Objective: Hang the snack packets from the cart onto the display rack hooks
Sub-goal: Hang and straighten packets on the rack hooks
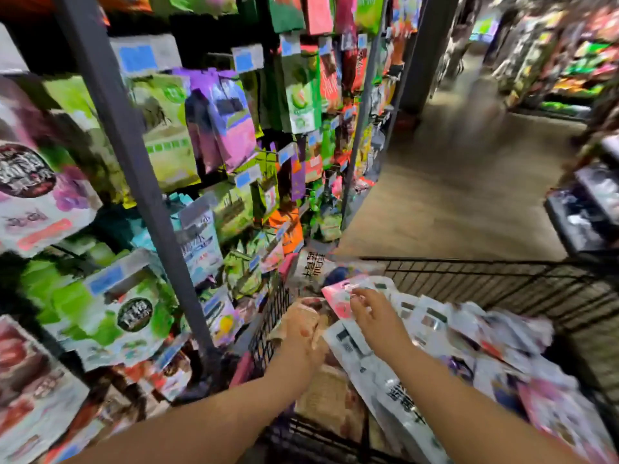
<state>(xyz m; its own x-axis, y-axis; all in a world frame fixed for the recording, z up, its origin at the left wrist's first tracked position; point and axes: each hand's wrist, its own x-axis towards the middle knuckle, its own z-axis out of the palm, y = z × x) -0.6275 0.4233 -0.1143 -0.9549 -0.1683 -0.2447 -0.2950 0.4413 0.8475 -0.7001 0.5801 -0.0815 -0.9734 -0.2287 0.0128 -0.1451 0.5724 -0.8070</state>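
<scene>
A black wire cart (502, 283) at lower right holds a heap of snack packets, mostly white ones (385, 373). My right hand (371, 316) reaches into the heap and pinches the top of a pink and white packet (338, 296). My left hand (301, 326) is curled at the cart's left edge around something pale; blur hides what it is. The display rack (134, 155) fills the left side, its hooks loaded with hanging packets in green, purple and pink.
Dark upright rack posts (360, 122) stand between the rows of packets. A tan floor aisle (452, 195) runs ahead past the cart. More shelves of goods (589, 209) line the right side. The whole view is motion-blurred.
</scene>
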